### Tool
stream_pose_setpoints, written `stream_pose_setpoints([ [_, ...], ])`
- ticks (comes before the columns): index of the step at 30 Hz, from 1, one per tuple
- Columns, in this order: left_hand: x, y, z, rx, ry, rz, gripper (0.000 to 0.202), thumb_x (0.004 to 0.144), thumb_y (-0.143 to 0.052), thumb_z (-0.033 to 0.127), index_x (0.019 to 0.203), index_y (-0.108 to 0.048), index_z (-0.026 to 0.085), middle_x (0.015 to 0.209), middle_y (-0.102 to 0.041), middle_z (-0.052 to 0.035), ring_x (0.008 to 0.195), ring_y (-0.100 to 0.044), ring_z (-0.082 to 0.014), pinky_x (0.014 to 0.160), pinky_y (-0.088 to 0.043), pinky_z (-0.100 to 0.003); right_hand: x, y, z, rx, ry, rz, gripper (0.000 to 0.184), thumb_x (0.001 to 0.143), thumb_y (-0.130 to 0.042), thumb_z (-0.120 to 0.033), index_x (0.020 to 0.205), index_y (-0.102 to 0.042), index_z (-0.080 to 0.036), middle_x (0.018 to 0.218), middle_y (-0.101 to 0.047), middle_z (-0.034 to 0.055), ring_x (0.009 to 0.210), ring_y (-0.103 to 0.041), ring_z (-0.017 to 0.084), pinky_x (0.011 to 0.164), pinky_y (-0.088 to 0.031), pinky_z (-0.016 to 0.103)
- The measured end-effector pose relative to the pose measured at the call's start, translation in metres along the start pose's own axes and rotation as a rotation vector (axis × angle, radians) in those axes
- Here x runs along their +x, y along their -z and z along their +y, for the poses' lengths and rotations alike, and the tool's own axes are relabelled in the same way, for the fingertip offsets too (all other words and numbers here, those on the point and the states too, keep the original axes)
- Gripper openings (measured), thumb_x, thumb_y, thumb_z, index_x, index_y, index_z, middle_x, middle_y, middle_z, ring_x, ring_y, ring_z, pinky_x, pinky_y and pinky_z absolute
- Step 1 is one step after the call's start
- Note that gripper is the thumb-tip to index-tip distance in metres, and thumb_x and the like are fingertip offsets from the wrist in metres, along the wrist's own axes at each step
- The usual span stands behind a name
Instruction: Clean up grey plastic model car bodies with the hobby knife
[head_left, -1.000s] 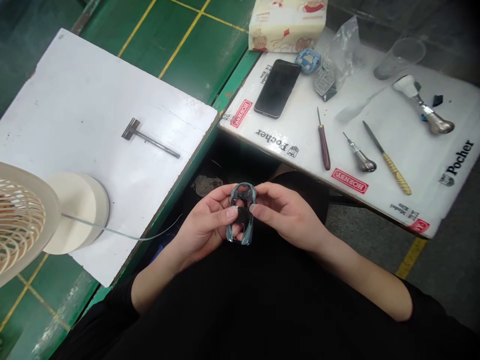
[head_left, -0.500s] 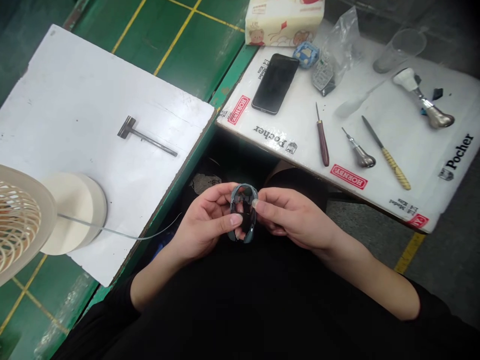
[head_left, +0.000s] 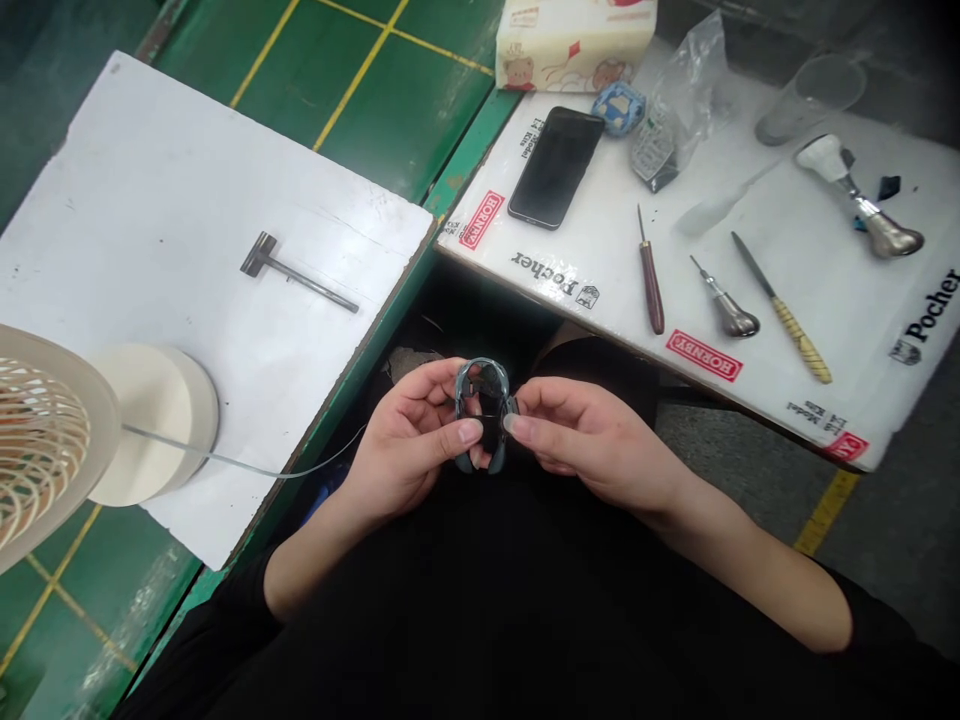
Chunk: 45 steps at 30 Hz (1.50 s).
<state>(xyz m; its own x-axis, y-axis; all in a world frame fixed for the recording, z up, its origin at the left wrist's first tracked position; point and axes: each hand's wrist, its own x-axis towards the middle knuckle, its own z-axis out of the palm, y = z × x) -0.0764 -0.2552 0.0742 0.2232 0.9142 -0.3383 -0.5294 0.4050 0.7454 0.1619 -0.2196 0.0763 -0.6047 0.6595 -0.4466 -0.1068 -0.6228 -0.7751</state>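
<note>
Both hands hold a small hollow oval shell [head_left: 482, 366], dark blue-grey with a black inside, over my lap. My left hand [head_left: 409, 430] grips its left side, the thumb lying across the opening and a fingertip showing through it. My right hand [head_left: 592, 432] pinches at the right rim with thumb and forefinger. A small dark edge shows by those fingertips; whether it is a separate part I cannot tell. The remaining right fingers curl beneath and are partly hidden.
The right-hand table [head_left: 615, 290] bears a phone [head_left: 556, 166], an awl [head_left: 651, 280], a short-handled tool [head_left: 727, 305], a file [head_left: 784, 310] and a larger metal-handled tool [head_left: 874, 215]. To the left, a white board [head_left: 150, 180] holds a T-shaped metal tool [head_left: 300, 272] and a fan [head_left: 150, 420].
The shell has tipped a little, its upper rim showing more, and sits slightly further left against the right fingertips. The whole view has shifted slightly.
</note>
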Motion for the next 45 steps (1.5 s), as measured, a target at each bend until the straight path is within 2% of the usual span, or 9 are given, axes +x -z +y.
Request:
stream_pose_setpoints([
  [5,0.0,-0.002,-0.001,-0.024,0.018,-0.001,0.047,0.095,-0.103,0.016,0.137,-0.082,0.023,0.108,-0.082,-0.0012,0.076,-0.082,-0.0144,0.069,-0.075,-0.027,-0.003,-0.003,-0.007,-0.057,-0.012,0.027,0.052,0.098,-0.104,-0.063,0.096,-0.074,-0.021,0.096,-0.079,0.0071,0.084,-0.07,0.02,0.063,-0.046,0.026],
  [7,0.0,-0.003,-0.001,-0.036,0.027,-0.002,0.047,0.095,-0.104,0.017,0.137,-0.082,0.023,0.108,-0.081,-0.001,0.075,-0.082,-0.0144,0.067,-0.075,-0.027,-0.003,-0.002,-0.005,-0.055,-0.024,0.028,0.054,0.096,-0.105,-0.064,0.095,-0.073,-0.021,0.09,-0.075,0.0047,0.077,-0.065,0.018,0.059,-0.041,0.026],
  [11,0.001,-0.003,0.004,-0.086,0.105,-0.015,0.048,0.094,-0.105,0.019,0.136,-0.082,0.022,0.106,-0.08,0.0,0.069,-0.078,-0.0118,0.065,-0.074,-0.025,0.0,0.0,0.005,0.048,0.008,-0.007,0.058,0.1,-0.1,-0.069,0.09,-0.07,-0.02,0.072,-0.055,-0.0043,0.059,-0.041,0.01,0.051,-0.03,0.024],
  [18,0.002,-0.002,0.008,-0.19,0.24,-0.06,0.052,0.092,-0.108,0.026,0.137,-0.084,0.022,0.107,-0.078,-0.0003,0.064,-0.074,-0.0092,0.062,-0.072,-0.023,0.008,-0.001,0.016,-0.048,0.049,-0.025,0.065,0.103,-0.092,-0.081,0.095,-0.069,-0.02,0.075,-0.055,-0.0038,0.062,-0.042,0.01,0.052,-0.03,0.024],
  [23,0.004,-0.002,0.006,-0.218,0.252,-0.079,0.048,0.093,-0.107,0.023,0.136,-0.087,0.021,0.106,-0.077,0.0002,0.065,-0.075,-0.0089,0.063,-0.073,-0.023,0.007,0.002,0.014,-0.012,0.13,-0.013,0.061,0.108,-0.089,-0.076,0.094,-0.07,-0.02,0.074,-0.053,-0.0042,0.063,-0.043,0.011,0.055,-0.033,0.026],
  [32,0.003,0.001,0.002,-0.216,0.296,-0.096,0.051,0.092,-0.108,0.026,0.139,-0.088,0.021,0.103,-0.078,-0.0012,0.063,-0.074,-0.0096,0.061,-0.072,-0.023,0.005,-0.001,0.001,-0.056,0.125,0.09,0.059,0.098,-0.098,-0.078,0.099,-0.079,-0.022,0.074,-0.057,-0.0031,0.064,-0.043,0.013,0.057,-0.034,0.029],
  [37,0.005,0.002,-0.002,-0.225,0.328,-0.118,0.049,0.093,-0.107,0.029,0.138,-0.091,0.022,0.101,-0.078,-0.0021,0.063,-0.073,-0.0094,0.063,-0.07,-0.021,0.004,-0.001,-0.002,-0.109,0.136,0.11,0.059,0.096,-0.099,-0.08,0.102,-0.082,-0.023,0.092,-0.076,0.0044,0.072,-0.055,0.017,0.064,-0.047,0.032],
  [41,0.003,0.004,0.0,-0.052,0.163,-0.128,0.048,0.097,-0.104,0.024,0.143,-0.092,0.027,0.108,-0.082,-0.004,0.076,-0.079,-0.0138,0.072,-0.072,-0.026,0.003,0.002,-0.004,-0.172,0.164,0.16,0.056,0.102,-0.095,-0.078,0.104,-0.083,-0.023,0.088,-0.074,0.0025,0.07,-0.056,0.016,0.066,-0.048,0.032],
  [45,-0.002,0.006,0.004,0.409,0.058,-0.12,0.06,0.094,-0.106,0.022,0.151,-0.09,0.027,0.131,-0.084,-0.0112,0.104,-0.083,-0.0227,0.09,-0.073,-0.032,0.001,0.006,-0.004,-0.364,0.308,0.25,0.044,0.108,-0.093,-0.068,0.098,-0.085,-0.026,0.098,-0.078,0.0054,0.085,-0.069,0.022,0.078,-0.056,0.037],
])
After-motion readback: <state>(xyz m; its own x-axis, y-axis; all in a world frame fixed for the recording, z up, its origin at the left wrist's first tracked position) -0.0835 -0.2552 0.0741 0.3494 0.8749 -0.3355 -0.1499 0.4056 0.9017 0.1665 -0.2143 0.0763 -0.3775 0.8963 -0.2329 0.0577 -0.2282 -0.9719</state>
